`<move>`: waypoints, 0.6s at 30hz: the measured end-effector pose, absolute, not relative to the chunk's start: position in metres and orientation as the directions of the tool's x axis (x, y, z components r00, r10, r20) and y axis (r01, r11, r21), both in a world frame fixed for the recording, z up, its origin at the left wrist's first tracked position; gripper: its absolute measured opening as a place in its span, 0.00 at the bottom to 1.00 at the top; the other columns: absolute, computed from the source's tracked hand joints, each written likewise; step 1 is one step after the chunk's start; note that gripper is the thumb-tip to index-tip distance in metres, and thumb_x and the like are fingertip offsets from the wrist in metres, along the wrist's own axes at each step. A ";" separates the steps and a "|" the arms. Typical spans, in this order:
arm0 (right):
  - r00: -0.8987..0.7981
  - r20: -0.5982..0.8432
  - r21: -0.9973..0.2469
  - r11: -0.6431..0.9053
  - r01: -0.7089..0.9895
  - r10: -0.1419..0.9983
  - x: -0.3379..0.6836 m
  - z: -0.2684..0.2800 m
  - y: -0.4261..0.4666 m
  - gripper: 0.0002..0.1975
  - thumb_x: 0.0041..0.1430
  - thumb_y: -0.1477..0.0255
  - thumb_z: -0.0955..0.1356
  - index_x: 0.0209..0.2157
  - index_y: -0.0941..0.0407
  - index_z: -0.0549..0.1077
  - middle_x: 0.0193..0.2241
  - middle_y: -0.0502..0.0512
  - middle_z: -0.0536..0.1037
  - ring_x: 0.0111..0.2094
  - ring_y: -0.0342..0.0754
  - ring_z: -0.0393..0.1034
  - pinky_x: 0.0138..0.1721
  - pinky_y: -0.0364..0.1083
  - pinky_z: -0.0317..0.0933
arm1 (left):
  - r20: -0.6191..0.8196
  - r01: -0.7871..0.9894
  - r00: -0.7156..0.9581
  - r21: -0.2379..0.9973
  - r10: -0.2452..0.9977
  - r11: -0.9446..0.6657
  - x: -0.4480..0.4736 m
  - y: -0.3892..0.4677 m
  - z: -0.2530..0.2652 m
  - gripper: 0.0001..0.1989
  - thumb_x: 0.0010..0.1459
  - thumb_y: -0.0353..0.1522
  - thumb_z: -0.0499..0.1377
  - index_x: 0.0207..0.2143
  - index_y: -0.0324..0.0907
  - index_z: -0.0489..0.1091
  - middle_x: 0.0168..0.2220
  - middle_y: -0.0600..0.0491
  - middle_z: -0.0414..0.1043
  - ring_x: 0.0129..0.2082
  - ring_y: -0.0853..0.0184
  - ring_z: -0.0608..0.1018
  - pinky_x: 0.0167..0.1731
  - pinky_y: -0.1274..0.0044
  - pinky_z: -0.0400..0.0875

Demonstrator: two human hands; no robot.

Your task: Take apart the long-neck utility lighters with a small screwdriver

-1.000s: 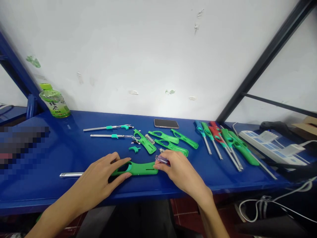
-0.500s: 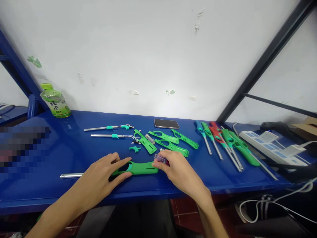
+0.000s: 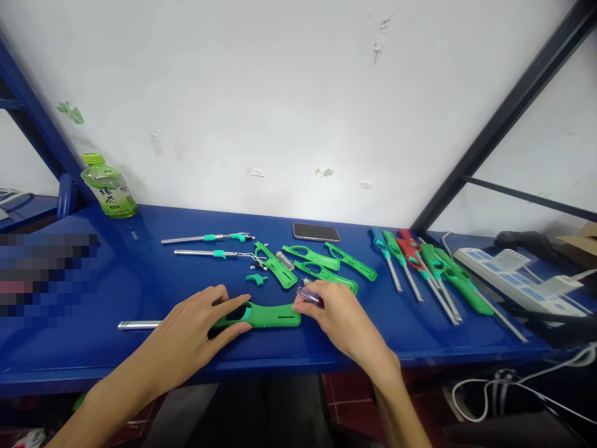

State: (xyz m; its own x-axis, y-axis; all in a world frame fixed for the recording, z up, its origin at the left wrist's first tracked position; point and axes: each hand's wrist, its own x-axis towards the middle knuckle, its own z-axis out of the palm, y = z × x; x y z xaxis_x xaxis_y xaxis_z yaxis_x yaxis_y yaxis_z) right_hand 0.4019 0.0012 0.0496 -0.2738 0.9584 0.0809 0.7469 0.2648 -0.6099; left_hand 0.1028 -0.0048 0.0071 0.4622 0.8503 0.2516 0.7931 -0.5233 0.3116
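Head view. A blue table (image 3: 93, 292) runs along a white wall (image 3: 280, 93).

Left hand (image 3: 196, 333): lies palm down on the table near its front edge, fingers wrapped over the handle end of a green lighter (image 3: 263, 315). The lighter lies flat, pointing left; its metal tube (image 3: 138, 325) sticks out from under the hand. Grip is loose but closed around the handle, thumb at the finger hole.

Right hand (image 3: 342, 320): fingertips pinch a small clear fuel tank (image 3: 310, 297) with a reddish tint, held just at the right end of the green lighter and touching it or nearly so; cannot tell which.

Behind the hands, middle of the table: several green shell halves (image 3: 321, 264) lie loose and close together, with a small teal trigger (image 3: 255, 279) just left of them. Two bare metal tubes with teal collars (image 3: 209, 246) lie farther left, roughly parallel.

A dark phone (image 3: 316, 232) lies flat near the wall.

Right of the phone: a row of finished lighters (image 3: 420, 264), blue, green and red, side by side with tubes pointing toward the front edge.

Far right: a white power strip (image 3: 513, 280). Far left, against the wall: a green tea bottle (image 3: 109, 186), upright.
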 end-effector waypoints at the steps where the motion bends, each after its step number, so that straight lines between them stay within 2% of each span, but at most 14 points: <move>1: -0.272 0.085 -0.602 0.267 0.753 0.959 0.401 0.049 0.001 0.08 0.73 0.73 0.78 0.36 0.53 0.82 0.38 0.48 0.87 0.43 0.54 0.81 0.43 0.47 0.60 | 0.257 0.791 0.465 0.308 0.847 -0.528 0.102 -0.005 0.007 0.41 0.76 0.63 0.43 0.66 0.48 0.79 0.44 0.47 0.78 0.43 0.56 0.84 0.44 0.67 0.78; 11: -0.272 0.115 -0.527 0.291 0.798 0.955 0.398 0.049 -0.003 0.09 0.74 0.74 0.77 0.36 0.55 0.79 0.40 0.54 0.86 0.45 0.58 0.80 0.42 0.48 0.57 | 0.283 0.787 0.472 0.291 0.835 -0.544 0.100 -0.003 0.005 0.40 0.77 0.63 0.44 0.67 0.49 0.79 0.43 0.47 0.79 0.43 0.56 0.84 0.44 0.68 0.79; 18: -0.318 0.118 -0.548 0.329 0.769 0.941 0.403 0.047 -0.005 0.08 0.75 0.73 0.75 0.37 0.54 0.79 0.39 0.53 0.85 0.44 0.56 0.81 0.43 0.47 0.61 | 0.259 0.785 0.506 0.255 0.822 -0.564 0.100 -0.004 0.006 0.39 0.78 0.62 0.43 0.68 0.50 0.78 0.44 0.47 0.80 0.42 0.56 0.84 0.44 0.68 0.79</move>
